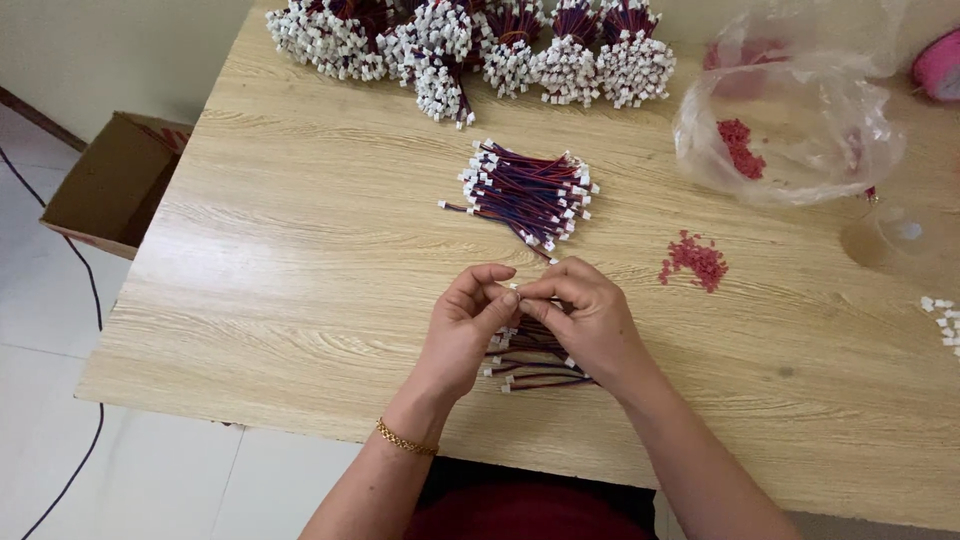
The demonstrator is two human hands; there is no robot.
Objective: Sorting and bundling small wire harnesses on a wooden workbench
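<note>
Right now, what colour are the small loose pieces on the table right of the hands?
Red, the loose pieces; head view shows them best.

We seem to be at a small hand-assembly bench: a pale wood-grain table (300, 260) bearing tied bunches of red-and-blue wire leads with white plugs (470, 40) at its far edge, an open brown cardboard box (110, 180) left of it.

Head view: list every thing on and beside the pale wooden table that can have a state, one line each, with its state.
Left hand: fingertips pinched on a small white connector.
Right hand: pinched on the same connector.
Short red-and-blue wires under the hands: loose pile, flat.
Red-and-blue wire bundle mid-table: lying flat, untouched.
Clear plastic bag: open, a few red pieces inside.
Small red pieces: loose heap on the table.
Brown cardboard box: open, on the floor.
</note>
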